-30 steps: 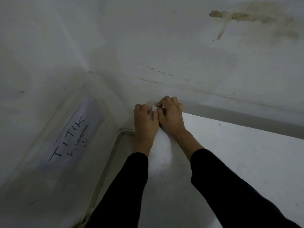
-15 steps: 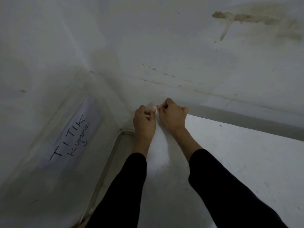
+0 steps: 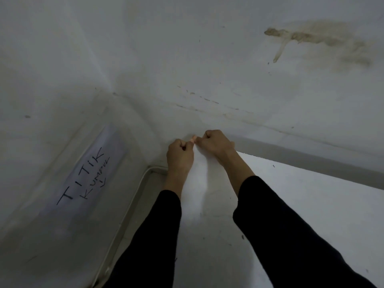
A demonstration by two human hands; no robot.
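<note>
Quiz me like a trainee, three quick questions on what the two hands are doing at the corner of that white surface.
1. True or false: the left hand and right hand pinch a small pinkish piece between them, fingers curled.
2. The handwritten white paper sign lies: A left of the hands, B right of them, C between them.
3. Fill in: both long sleeves are ___.
Key: 1 true; 2 A; 3 black.

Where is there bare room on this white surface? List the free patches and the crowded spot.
Free: the wide stretch of the white surface right of the right sleeve, out to its far edge by the wall. Also a narrow strip between it and the left sleeve. Crowded: its far left corner, where left hand and right hand pinch a small pinkish bit.
</note>
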